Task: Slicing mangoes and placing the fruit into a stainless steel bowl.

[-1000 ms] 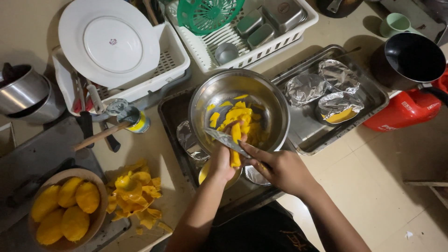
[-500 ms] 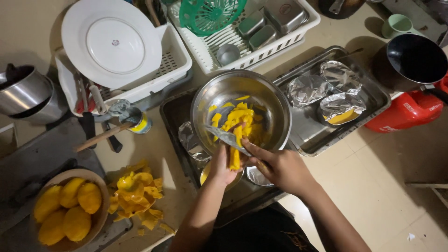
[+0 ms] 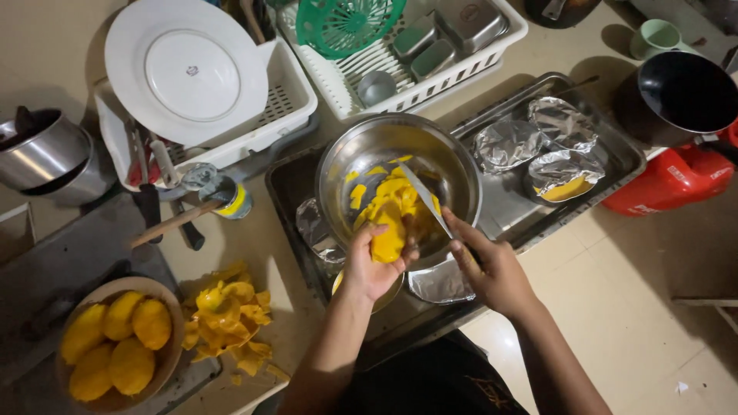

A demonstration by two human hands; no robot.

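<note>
— What is held in the left hand (image 3: 369, 265)?

— A peeled yellow mango (image 3: 388, 238) is gripped there, the fingers (image 3: 410, 247) being curled around its lower part. The fruit is kept over the near rim of the steel bowl (image 3: 453, 165), in which cut yellow pieces (image 3: 388, 192) are already piled.

— And the right hand (image 3: 492, 269)?

— It is closed around the handle of a knife (image 3: 425, 200). The blade is angled up and away from the hand, across the top of the mango, with its tip over the bowl. Whether the edge is in the flesh cannot be told.

— Where is the bowl set?

— It is placed on a dark metal tray (image 3: 288, 188) on the surface, beside a second tray (image 3: 623, 157) in which foil-covered containers (image 3: 538, 142) are kept.

— What else is seen nearby?

— To the left, a heap of yellow peelings (image 3: 227, 319) is left on the surface, and just beside it whole peeled mangoes (image 3: 115, 342) are gathered in a wooden bowl (image 3: 165, 376). Behind, a white plate (image 3: 184, 73) is propped on a white dish rack (image 3: 288, 96).
</note>
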